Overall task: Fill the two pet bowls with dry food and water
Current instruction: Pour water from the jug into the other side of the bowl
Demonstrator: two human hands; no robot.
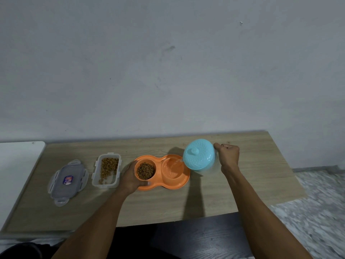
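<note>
**Water goes into the second well**

The right hand (pixel 228 156) grips the handle of a turquoise-lidded jug (pixel 198 156), fingers curled round it, and holds the jug tilted toward the left hand. A thin stream of water (pixel 177 162) falls from its spout into the well of the orange double bowl (pixel 179 184) that lies nearer this hand; a shallow pool shows there.

The left hand (pixel 130 178) holds the other end of the double bowl, thumb on the near rim and fingers wrapped round the far side. The well beside its fingers is heaped with brown dry food (pixel 146 171).

Just outside the left hand stands an open clear container (pixel 106 171) (some kibble lies in it), and beyond that its lid (pixel 68 181) lies flat. All rest on a wooden table (pixel 233 193).
</note>
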